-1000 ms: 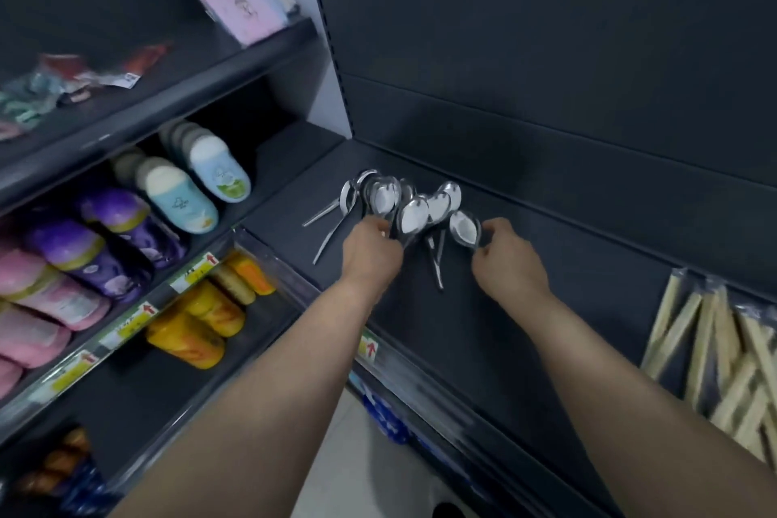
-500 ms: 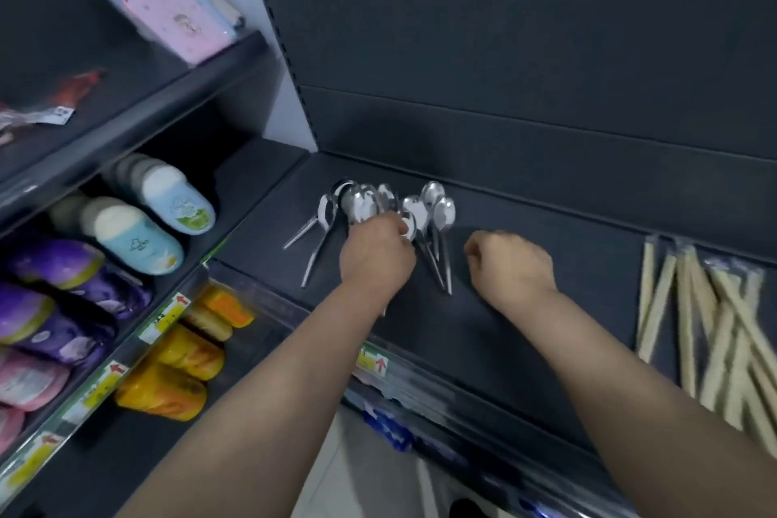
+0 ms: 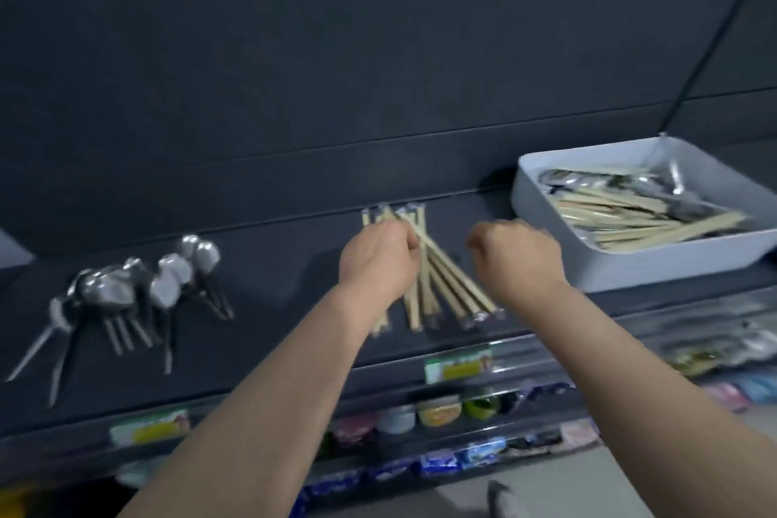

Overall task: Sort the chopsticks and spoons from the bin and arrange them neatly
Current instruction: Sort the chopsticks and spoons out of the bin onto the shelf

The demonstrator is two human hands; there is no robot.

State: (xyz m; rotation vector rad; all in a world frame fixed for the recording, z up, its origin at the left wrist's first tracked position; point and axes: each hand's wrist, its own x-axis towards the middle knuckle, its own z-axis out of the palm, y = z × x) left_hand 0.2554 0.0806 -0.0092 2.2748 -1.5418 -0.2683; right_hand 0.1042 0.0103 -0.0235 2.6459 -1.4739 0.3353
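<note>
I see spoons (image 3: 126, 290) grouped at shelf (image 3: 273, 265) left, chopsticks (image 3: 445, 290) piled mid-shelf, crossed, untidy. My left hand (image 3: 378, 261) grasping chopsticks; right hand (image 3: 515, 261) clenched, apparently empty. At right, bin (image 3: 630, 269) holds more of both; I judge job roughly half done.

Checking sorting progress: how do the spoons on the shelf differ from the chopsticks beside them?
The spoons are shiny metal; the chopsticks are pale sticks. The spoons lie untouched at the left; the left hand grips the chopsticks mid-shelf. The spoons fan out, bowls toward the back wall; the chopsticks cross one another. Both lie loose on the dark shelf, outside the bin.
</note>
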